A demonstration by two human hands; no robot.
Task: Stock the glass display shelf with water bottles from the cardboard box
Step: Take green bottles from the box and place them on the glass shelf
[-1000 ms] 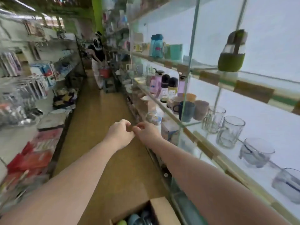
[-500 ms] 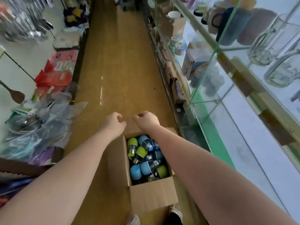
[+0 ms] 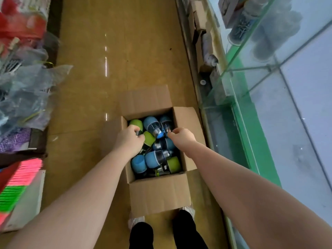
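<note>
Brown aisle floor [image 3: 111, 51] carries an open box [image 3: 158, 193] beside the glass shelf [image 3: 239, 105]; blue and green bottles [image 3: 154, 159] lie jumbled inside (lids every way); left hand [image 3: 128, 139] curls round a green one; right hand [image 3: 181, 138] pinches a blue cap, fingers together.

Looks like a shop aisle. Glass display shelves [image 3: 251, 72] run along one side, packaged goods [image 3: 21, 97] are piled opposite, and there's a stock-filled cardboard box [image 3: 159, 193] on the floor.
</note>
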